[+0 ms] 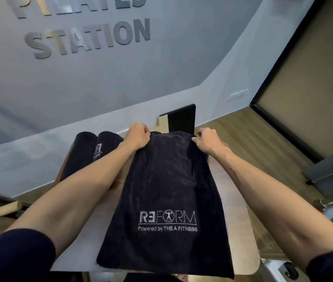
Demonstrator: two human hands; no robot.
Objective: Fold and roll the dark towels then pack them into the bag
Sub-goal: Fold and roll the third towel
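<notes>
Under the studio's wall lettering [88, 37], your pale surface [241, 231] carries a folded towel [167, 192] laid lengthwise, your left hand [138, 136] and right hand [207, 139] each pinching a far corner, probably to start rolling it beside two finished rolls [92, 147]; no bag shows.

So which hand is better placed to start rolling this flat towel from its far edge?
Neither clearly: both already grip the far edge of the flat towel, the left hand at one corner, the right hand at the other. The left hand is nearer the rolled towels, so likely suits placing it there afterwards.
</notes>
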